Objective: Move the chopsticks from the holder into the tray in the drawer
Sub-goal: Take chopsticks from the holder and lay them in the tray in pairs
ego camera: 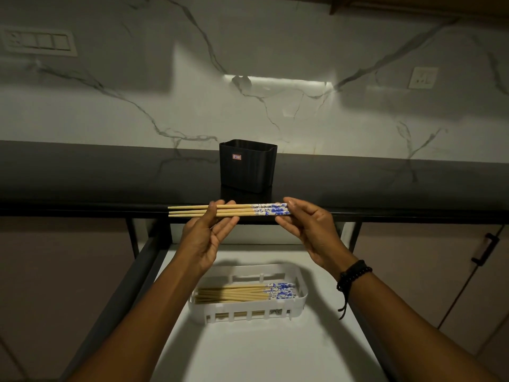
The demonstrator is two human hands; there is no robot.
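Left hand (209, 232), 9 o'clock, and right hand (305, 227), 3 o'clock, each pinch three level chopsticks (237, 210) | white tray (248, 312), 6 o'clock, holds others | black holder (246, 166), 12 o'clock, on counter (110, 188).

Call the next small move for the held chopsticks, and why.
Probably lower both hands to the tray: the left hand and right hand hold the chopsticks level, blue ends to the right, matching those already lying in it.

Chopsticks (242, 210) between left hand (205, 238) and right hand (311, 230)
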